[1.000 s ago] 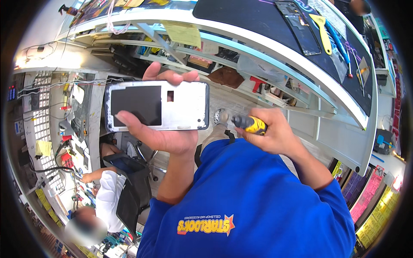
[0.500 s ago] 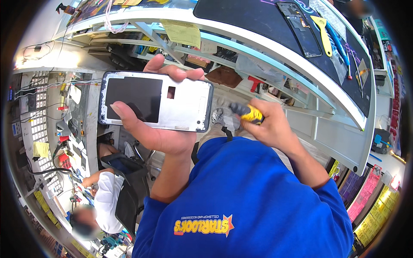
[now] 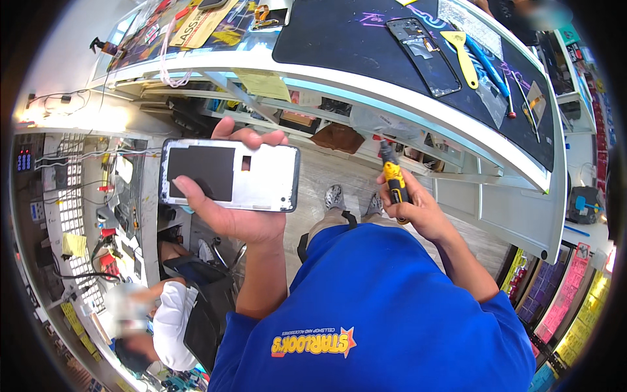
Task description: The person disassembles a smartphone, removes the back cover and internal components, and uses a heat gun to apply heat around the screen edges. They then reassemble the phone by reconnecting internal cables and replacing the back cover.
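In my left hand is a phone frame, held level by its long edges, thumb across the near side and fingers along the far edge. Its exposed face is silvery with a large black rectangle at the left, a small cutout and a dark rim. My right hand is wrapped around a yellow-and-black handheld tool, which looks like a small electric screwdriver. The grey nose of that tool points away from me and slightly left, apart from the phone frame.
Beyond my hands stands a white-edged workbench with a dark mat. On it lie another opened phone part, a yellow scraper and a blue tool. A person in white sits at the left bench, beside a black chair.
The tool in my right hand has swung from pointing left to pointing mostly away from me. The phone frame sits slightly lower in view, and the workbench shows more of its top.
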`<state>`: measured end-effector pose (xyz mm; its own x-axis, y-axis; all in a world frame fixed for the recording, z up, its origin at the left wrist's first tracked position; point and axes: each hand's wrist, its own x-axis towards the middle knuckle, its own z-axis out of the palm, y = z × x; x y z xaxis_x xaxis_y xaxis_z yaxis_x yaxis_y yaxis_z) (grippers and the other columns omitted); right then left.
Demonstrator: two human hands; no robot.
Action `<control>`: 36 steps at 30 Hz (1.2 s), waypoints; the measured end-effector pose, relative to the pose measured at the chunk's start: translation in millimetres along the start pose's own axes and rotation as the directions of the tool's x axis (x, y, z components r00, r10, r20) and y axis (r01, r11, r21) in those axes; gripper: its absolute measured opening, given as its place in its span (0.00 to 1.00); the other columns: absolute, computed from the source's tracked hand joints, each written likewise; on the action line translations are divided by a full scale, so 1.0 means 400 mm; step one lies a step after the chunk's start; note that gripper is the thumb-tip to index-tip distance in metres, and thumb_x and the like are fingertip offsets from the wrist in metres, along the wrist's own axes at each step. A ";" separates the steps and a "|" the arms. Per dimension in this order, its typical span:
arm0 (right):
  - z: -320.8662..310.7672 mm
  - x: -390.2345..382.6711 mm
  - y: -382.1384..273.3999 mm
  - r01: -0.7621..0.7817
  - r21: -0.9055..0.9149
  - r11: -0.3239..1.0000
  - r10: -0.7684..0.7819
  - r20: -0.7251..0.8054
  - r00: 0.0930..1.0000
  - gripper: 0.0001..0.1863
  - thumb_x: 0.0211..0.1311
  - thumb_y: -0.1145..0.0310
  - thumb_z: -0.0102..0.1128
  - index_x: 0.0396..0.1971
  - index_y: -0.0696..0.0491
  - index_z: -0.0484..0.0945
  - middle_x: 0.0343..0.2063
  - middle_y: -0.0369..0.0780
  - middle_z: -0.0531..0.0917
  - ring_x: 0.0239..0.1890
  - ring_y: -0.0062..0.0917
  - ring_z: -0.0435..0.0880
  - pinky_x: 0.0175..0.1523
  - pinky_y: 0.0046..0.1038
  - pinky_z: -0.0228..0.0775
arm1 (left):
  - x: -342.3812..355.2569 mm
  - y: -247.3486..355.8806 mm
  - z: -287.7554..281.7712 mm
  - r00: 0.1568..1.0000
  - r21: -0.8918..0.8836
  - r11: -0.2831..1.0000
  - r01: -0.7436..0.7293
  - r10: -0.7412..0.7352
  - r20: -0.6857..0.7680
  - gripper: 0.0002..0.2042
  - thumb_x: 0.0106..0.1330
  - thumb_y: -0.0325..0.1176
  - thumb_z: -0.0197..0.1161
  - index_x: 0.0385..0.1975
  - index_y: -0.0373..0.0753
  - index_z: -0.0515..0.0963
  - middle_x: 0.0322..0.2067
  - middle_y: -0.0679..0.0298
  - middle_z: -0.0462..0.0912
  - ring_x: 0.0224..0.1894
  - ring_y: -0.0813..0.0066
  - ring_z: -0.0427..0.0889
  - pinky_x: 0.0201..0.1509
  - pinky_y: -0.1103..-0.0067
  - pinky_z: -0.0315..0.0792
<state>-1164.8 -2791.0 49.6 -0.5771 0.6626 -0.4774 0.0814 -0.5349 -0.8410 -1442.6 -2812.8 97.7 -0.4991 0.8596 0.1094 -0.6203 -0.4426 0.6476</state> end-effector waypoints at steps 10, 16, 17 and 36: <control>-0.052 -0.077 0.026 0.076 0.236 0.969 -0.115 0.160 0.980 0.54 0.45 0.83 0.63 0.78 0.49 0.55 0.45 0.35 0.69 0.45 0.23 0.75 0.49 0.25 0.67 | -0.051 -0.052 0.122 0.995 -0.026 0.999 0.020 -0.017 0.100 0.45 0.75 0.74 0.36 0.65 0.31 0.72 0.39 0.52 0.86 0.46 0.46 0.87 0.58 0.53 0.77; -0.094 -0.089 0.074 0.078 0.105 0.991 -0.087 0.089 0.992 0.53 0.49 0.87 0.56 0.79 0.45 0.53 0.44 0.34 0.69 0.42 0.19 0.71 0.47 0.24 0.68 | -0.089 -0.087 0.165 0.991 -0.027 1.000 0.003 0.001 0.137 0.46 0.75 0.74 0.36 0.66 0.31 0.71 0.40 0.51 0.86 0.47 0.44 0.87 0.58 0.53 0.77; -0.100 -0.089 0.086 0.054 0.068 0.996 -0.059 0.070 0.996 0.54 0.49 0.87 0.57 0.80 0.45 0.53 0.45 0.34 0.68 0.43 0.20 0.72 0.48 0.23 0.68 | -0.097 -0.093 0.170 0.991 -0.024 1.000 0.003 0.000 0.131 0.46 0.75 0.74 0.36 0.66 0.30 0.70 0.41 0.51 0.86 0.46 0.45 0.88 0.57 0.54 0.78; -0.244 -0.062 0.234 0.115 -0.249 0.962 -0.108 0.040 0.993 0.51 0.52 0.85 0.56 0.80 0.44 0.54 0.38 0.34 0.70 0.41 0.20 0.71 0.48 0.23 0.67 | -0.219 -0.131 0.230 0.999 0.105 0.993 -0.049 0.050 -0.007 0.45 0.76 0.73 0.35 0.66 0.30 0.69 0.42 0.52 0.84 0.50 0.48 0.87 0.61 0.54 0.77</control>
<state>-1063.5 -2806.4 -42.3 -0.6146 0.6950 -0.3731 0.2145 -0.3079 -0.9269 -1310.8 -2841.4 123.7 -0.5335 0.8347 0.1366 -0.5278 -0.4548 0.7173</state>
